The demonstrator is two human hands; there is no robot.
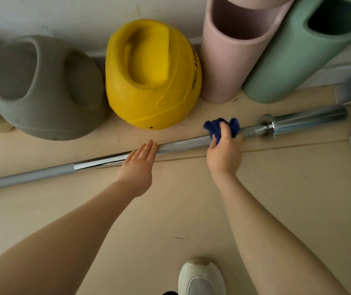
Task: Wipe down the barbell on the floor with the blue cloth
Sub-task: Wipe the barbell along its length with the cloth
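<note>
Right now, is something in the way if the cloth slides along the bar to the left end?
Yes: the left hand rests flat on the barbell, left of the blue cloth that the right hand grips. Beyond it, the bar looks clear.

Black lettering is showing on the right side of the yellow ball (pixel 153 74), upper centre, but it is too small to read.
</note>
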